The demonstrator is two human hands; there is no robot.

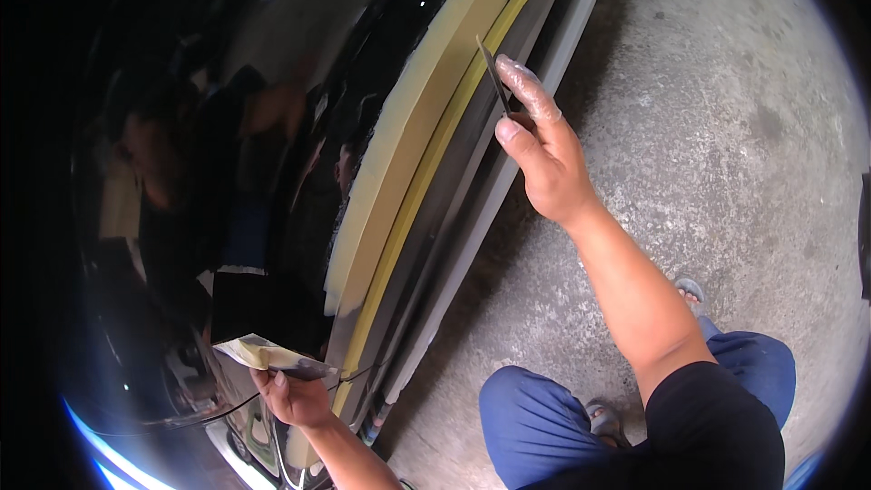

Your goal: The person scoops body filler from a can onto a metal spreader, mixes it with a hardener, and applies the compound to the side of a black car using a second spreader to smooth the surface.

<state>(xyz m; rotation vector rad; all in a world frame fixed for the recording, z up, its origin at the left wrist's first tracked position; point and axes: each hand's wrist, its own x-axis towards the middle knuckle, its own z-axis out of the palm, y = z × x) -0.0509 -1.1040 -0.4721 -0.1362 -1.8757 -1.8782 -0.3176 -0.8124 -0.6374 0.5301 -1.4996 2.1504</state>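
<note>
My right hand (544,150) pinches a thin, dark flat spreader (493,75) between thumb and fingers, its blade seen almost edge-on. The blade overlaps the yellow strip (434,163) along the lower part of a black car panel (386,63); I cannot tell whether it touches. Whitish smears coat the forefinger. Down at the lower left, my left hand (295,399) is closed on the edge of a flat mixing board (308,367) that carries pale yellow paste (249,350). A tan, matte band (413,113) runs along the panel beside the yellow strip.
A grey sill (562,27) runs along the car's bottom edge, above a worn concrete floor (708,127). My knees in blue trousers (535,417) are bent close to the car. A thin dark cable (222,416) and a green hose (259,436) are near my left hand.
</note>
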